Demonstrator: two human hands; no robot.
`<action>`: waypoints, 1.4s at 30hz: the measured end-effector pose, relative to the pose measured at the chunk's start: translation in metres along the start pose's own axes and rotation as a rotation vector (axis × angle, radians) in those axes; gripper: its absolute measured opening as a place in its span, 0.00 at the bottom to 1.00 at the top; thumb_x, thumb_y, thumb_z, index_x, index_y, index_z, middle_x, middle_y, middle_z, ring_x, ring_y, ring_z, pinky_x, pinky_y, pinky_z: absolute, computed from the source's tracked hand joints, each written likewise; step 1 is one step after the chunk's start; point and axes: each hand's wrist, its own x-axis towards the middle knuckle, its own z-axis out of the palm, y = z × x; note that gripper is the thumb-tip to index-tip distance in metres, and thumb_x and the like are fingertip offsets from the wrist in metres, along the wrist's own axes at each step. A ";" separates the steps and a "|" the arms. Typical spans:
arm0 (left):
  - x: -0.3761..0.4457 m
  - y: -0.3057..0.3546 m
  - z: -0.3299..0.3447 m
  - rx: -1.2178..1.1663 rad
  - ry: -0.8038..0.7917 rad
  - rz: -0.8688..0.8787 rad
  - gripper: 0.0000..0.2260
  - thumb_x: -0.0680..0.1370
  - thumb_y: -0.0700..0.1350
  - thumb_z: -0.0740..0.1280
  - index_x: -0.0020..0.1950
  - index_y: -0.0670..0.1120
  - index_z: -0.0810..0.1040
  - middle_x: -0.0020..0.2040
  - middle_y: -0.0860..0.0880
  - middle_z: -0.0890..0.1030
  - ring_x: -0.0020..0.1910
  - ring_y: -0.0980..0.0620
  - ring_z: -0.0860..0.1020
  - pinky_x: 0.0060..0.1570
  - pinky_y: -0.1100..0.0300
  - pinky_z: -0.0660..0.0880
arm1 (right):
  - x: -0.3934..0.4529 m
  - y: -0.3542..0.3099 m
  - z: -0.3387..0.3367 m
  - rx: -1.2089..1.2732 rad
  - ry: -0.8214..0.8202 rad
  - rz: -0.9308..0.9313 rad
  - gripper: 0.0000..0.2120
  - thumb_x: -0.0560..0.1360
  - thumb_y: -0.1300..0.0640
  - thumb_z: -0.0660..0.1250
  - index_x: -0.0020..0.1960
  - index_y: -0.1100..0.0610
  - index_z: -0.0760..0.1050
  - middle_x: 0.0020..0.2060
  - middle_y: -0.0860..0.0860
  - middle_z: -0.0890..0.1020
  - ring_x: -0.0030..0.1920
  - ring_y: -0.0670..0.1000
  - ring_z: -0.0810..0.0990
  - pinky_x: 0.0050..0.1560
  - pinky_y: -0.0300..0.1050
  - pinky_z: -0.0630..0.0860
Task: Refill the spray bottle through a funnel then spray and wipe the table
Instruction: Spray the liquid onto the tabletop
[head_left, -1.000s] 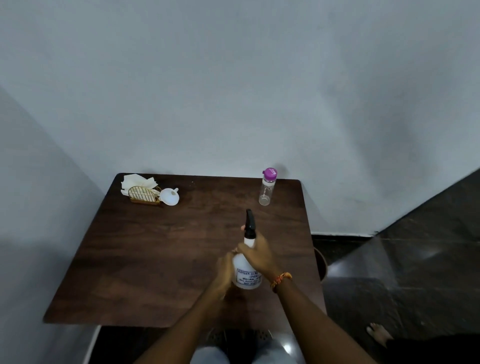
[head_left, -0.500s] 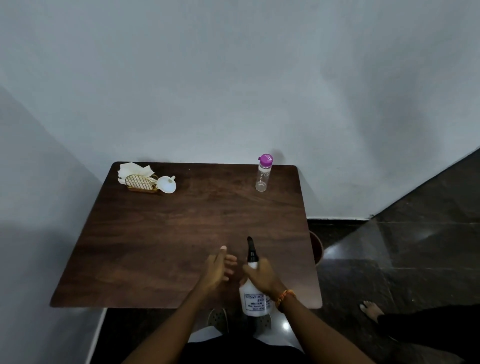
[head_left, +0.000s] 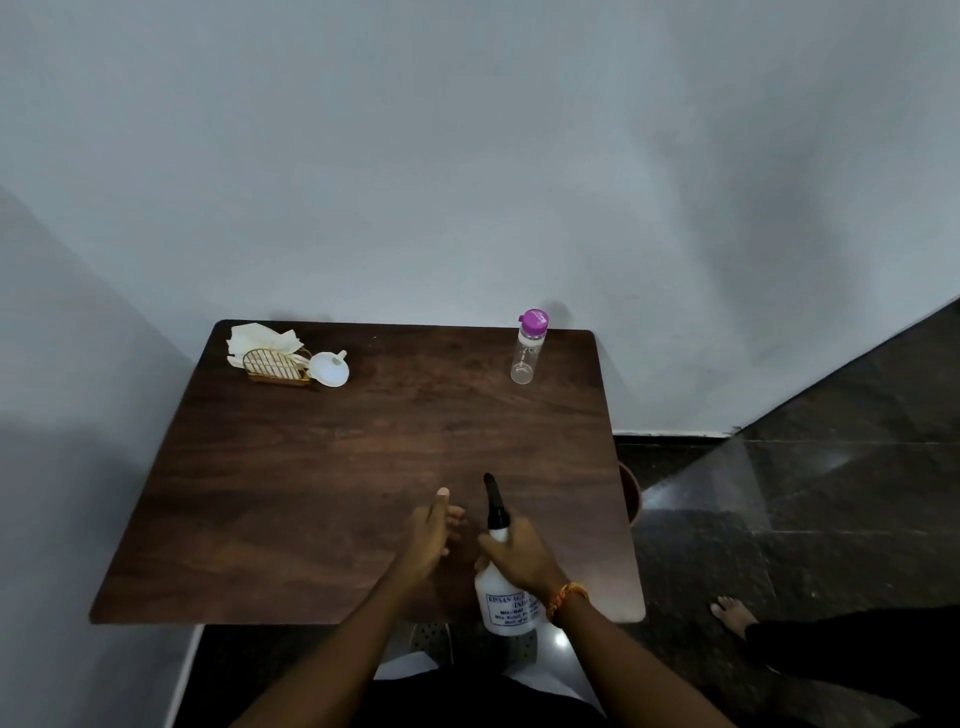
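My right hand (head_left: 517, 556) grips the neck of a white spray bottle (head_left: 506, 605) with a black nozzle, held upright at the near edge of the dark wooden table (head_left: 332, 467). Just left of the bottle, my left hand (head_left: 428, 532) hovers over the table with fingers spread and nothing in it. A white funnel (head_left: 331, 368) lies at the far left beside a gold wire holder of tissues (head_left: 272, 356). At the far right stands a clear bottle with a purple cap (head_left: 527, 348).
Grey walls close in behind the table and on its left. Dark tiled floor lies to the right, where another person's bare foot (head_left: 732, 613) shows. A round brown object (head_left: 629, 491) sits below the table's right edge. A white chair (head_left: 431, 644) is under me.
My left hand let go of the spray bottle and opened. My right hand brought the bottle nearer to me, down to the table's near edge. Since half a second ago little has moved.
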 end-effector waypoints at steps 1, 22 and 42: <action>0.003 -0.001 -0.006 -0.004 0.015 0.006 0.27 0.87 0.59 0.55 0.47 0.45 0.87 0.43 0.48 0.88 0.43 0.45 0.85 0.41 0.52 0.78 | 0.002 -0.004 0.004 -0.005 -0.015 -0.007 0.09 0.76 0.55 0.70 0.55 0.54 0.77 0.40 0.56 0.89 0.40 0.56 0.90 0.50 0.57 0.87; 0.027 -0.038 -0.085 0.027 0.158 -0.043 0.29 0.87 0.59 0.54 0.44 0.44 0.87 0.42 0.46 0.89 0.38 0.45 0.85 0.39 0.53 0.80 | -0.013 0.015 0.042 -0.015 -0.076 0.013 0.11 0.78 0.54 0.72 0.51 0.63 0.83 0.42 0.54 0.87 0.42 0.45 0.83 0.45 0.44 0.77; 0.042 -0.007 -0.041 0.032 -0.008 0.018 0.28 0.88 0.57 0.55 0.46 0.40 0.85 0.41 0.44 0.86 0.31 0.51 0.78 0.32 0.60 0.71 | -0.035 0.064 -0.022 0.223 0.389 0.023 0.02 0.80 0.71 0.69 0.49 0.68 0.80 0.39 0.62 0.87 0.39 0.65 0.87 0.47 0.60 0.86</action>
